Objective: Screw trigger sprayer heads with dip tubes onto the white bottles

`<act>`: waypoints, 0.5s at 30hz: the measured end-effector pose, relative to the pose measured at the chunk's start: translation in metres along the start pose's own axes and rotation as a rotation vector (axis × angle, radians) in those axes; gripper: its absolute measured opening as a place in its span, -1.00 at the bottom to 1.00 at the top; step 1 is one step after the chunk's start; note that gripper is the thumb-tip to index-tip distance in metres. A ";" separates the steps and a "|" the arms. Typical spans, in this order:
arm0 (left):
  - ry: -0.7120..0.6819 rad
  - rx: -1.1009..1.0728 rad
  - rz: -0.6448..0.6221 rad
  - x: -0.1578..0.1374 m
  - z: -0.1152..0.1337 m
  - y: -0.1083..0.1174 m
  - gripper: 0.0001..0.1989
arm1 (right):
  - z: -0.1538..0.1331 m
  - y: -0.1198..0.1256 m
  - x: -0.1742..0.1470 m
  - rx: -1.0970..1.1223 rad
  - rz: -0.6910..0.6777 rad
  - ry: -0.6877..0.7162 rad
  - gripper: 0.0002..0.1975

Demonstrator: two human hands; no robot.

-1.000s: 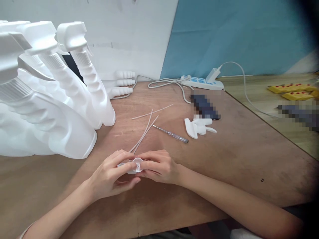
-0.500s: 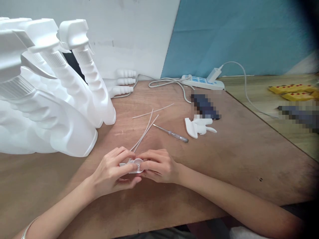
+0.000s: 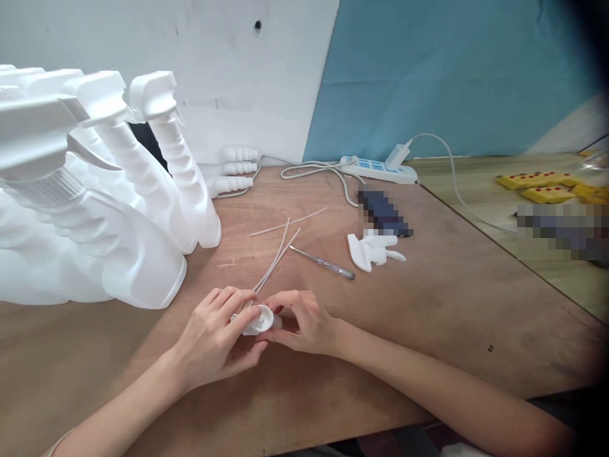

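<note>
Low in the middle of the view, a white trigger spray head lies between both hands, its round hollow end facing up. My left hand is closed around its left side, with the index finger along the top. From the right, my right hand pinches its other end between thumb and fingers. Thin white dip tubes lie just beyond the fingers, their near ends hidden by my left hand. A screwdriver with a clear handle lies farther right. Another white spray head rests on the tabletop beside it.
Several white spray bottles crowd the left side of the wooden table. Behind are white ribbed bottle necks, a power strip with cables and a blurred dark phone-like object. Yellow items sit at far right.
The view has tilted up slightly. My right fingers have shifted off the round end to the spray head's right side, uncovering more of it. Both hands still hold it.
</note>
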State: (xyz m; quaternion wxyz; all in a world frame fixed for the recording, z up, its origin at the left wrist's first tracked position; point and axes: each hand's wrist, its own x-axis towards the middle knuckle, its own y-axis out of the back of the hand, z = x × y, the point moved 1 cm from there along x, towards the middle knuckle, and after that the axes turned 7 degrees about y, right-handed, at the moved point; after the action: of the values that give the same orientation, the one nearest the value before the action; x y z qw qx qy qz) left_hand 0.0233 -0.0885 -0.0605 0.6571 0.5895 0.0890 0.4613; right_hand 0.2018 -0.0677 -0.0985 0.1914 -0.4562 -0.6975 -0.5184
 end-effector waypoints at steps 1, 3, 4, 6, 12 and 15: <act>0.000 0.002 -0.005 0.001 0.001 0.000 -0.77 | 0.000 0.000 -0.001 -0.003 -0.003 0.002 -0.67; -0.004 0.004 -0.014 0.001 0.002 -0.001 -0.78 | 0.000 -0.001 -0.002 -0.003 -0.007 0.002 -0.68; -0.007 0.001 -0.019 0.001 0.002 -0.002 -0.78 | 0.001 -0.001 -0.002 0.004 -0.010 0.001 -0.69; -0.005 -0.010 -0.025 0.001 0.002 -0.003 -0.76 | 0.001 -0.002 -0.002 0.016 -0.009 -0.002 -0.70; 0.009 -0.063 -0.023 -0.004 0.001 -0.002 -0.76 | -0.003 0.000 0.003 0.050 -0.065 0.038 -0.67; 0.008 -0.101 -0.023 -0.006 0.001 0.000 -0.81 | -0.004 0.007 0.004 0.095 -0.105 0.136 -0.58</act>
State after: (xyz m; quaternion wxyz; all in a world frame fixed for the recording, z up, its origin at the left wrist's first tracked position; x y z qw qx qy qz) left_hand 0.0211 -0.0932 -0.0627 0.6910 0.5526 0.0753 0.4600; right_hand 0.2048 -0.0692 -0.0906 0.2321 -0.3731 -0.7296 -0.5240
